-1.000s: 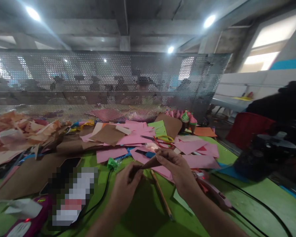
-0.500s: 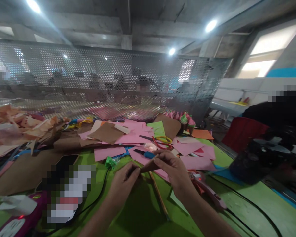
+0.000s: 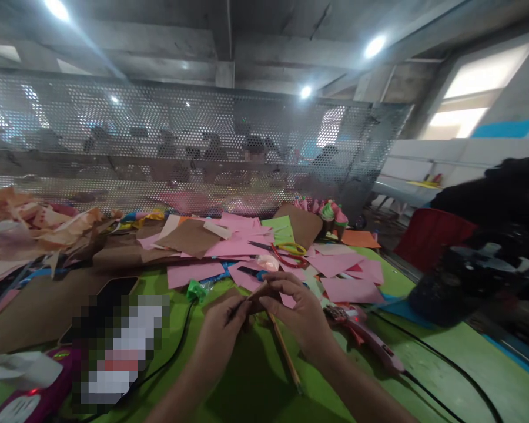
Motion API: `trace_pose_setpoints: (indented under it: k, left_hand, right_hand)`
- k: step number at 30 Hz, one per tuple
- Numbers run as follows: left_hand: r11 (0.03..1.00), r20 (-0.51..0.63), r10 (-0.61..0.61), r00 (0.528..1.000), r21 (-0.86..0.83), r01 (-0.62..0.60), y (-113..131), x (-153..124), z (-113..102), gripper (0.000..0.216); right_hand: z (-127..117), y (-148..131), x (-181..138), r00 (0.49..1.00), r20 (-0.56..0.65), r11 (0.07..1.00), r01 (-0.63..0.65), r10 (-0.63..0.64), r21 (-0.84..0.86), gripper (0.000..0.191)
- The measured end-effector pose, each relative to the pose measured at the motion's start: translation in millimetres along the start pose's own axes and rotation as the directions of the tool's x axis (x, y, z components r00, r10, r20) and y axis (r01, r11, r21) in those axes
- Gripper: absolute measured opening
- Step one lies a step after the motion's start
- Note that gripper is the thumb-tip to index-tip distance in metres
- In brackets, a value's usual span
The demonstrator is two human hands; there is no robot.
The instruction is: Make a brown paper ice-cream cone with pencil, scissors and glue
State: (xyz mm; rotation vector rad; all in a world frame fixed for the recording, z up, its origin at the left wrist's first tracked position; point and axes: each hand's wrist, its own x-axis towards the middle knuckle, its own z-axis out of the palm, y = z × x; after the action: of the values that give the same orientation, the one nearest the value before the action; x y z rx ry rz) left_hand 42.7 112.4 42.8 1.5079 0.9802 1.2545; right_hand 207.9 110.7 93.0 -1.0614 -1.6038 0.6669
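Low in the middle of the view, my left hand (image 3: 223, 332) and my right hand (image 3: 295, 314) meet over the green table (image 3: 423, 376). Both pinch a small rolled piece of brown paper (image 3: 252, 302) between fingertips; most of it is hidden by my fingers. A pencil (image 3: 285, 359) lies on the table just under my right hand. A pink glue gun (image 3: 365, 338) rests to the right of my right wrist. Pink paper sheets (image 3: 335, 264) and scissors with red and yellow handles (image 3: 291, 252) lie just beyond my hands.
Brown paper sheets (image 3: 39, 311) and crumpled peach scraps (image 3: 22, 229) cover the left side. A perforated metal screen (image 3: 180, 147) stands along the far edge, people dimly seen behind. Small paper cones (image 3: 332, 214) sit back right. A black cable (image 3: 441, 364) crosses the right side; a dark-clothed person (image 3: 494, 235) sits there.
My hands have drawn closer together and slightly nearer to me, the brown paper piece now tighter and mostly covered by my fingers. The view tilted a little.
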Motion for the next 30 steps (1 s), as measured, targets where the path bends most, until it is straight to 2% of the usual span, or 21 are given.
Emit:
trace_pose_setpoints:
  k: [4,11,15,19,24,30]
  left_hand:
    - [0.998,-0.049,-0.043,0.998,-0.051,0.040,1.0,-0.6,0.7,0.037]
    - [0.983,-0.036,-0.086,0.996,-0.167,0.079,-4.2,-1.6,2.4,0.040]
    - [0.947,-0.009,-0.115,0.993,-0.301,0.107,-10.2,-0.2,4.1,0.041]
    - [0.935,-0.026,-0.160,0.987,-0.325,0.143,-7.3,0.7,5.8,0.046]
    - [0.923,-0.010,-0.195,0.981,-0.341,0.180,-2.2,-0.2,6.8,0.051]
    - [0.912,-0.034,-0.198,0.980,-0.373,0.172,-7.1,0.4,7.5,0.050]
  right_hand:
    - [-0.3,0.0,0.3,0.999,-0.031,1.000,0.021,-0.021,0.014,0.005]
    - [-0.9,2.0,-1.7,0.998,-0.027,0.998,0.059,-0.059,0.011,0.008]
    - [-0.9,0.4,-3.9,0.984,-0.064,0.981,0.161,-0.169,-0.110,0.013]
    - [-1.6,-2.7,-6.7,0.960,-0.089,0.945,0.240,-0.264,-0.221,0.019]
    - [-2.4,-4.2,-7.8,0.962,-0.097,0.941,0.223,-0.254,-0.254,0.024]
    - [-2.9,-1.2,-6.1,0.983,-0.082,0.973,0.149,-0.165,-0.174,0.022]
